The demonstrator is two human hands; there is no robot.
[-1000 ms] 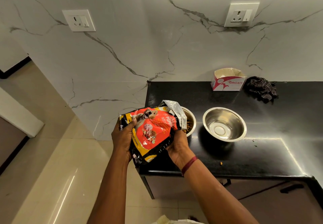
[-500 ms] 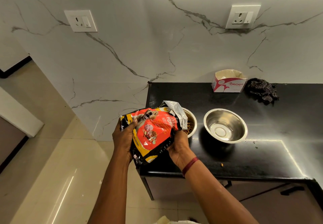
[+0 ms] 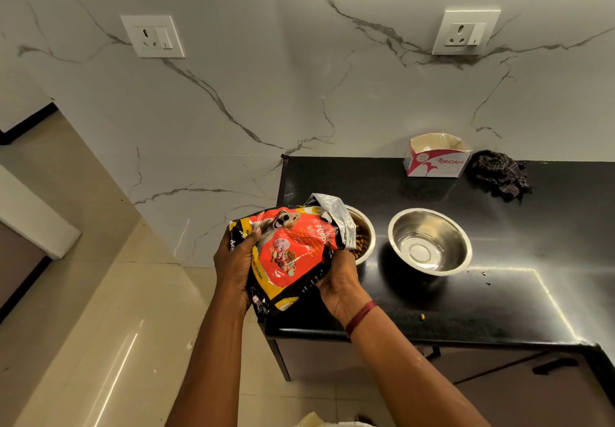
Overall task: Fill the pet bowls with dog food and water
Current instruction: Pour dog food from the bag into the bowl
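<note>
On a black worktop (image 3: 432, 310), at its left edge, a tilted dog food bag (image 3: 293, 253) stays clasped by left hand (image 3: 234, 263) and right hand (image 3: 339, 282); kibble (image 3: 361, 247) is being poured into the steel bowl (image 3: 366, 230).

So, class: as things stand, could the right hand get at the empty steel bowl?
Probably not yet. The right hand is gripping the dog food bag, so it is occupied. Otherwise the path looks free: nothing stands on the counter between it and the empty bowl.

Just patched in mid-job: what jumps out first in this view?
Both hands, left hand and right hand, hold a bright orange dog food bag tipped over the left steel bowl, which holds kibble. The right steel bowl beside it holds no kibble.
</note>
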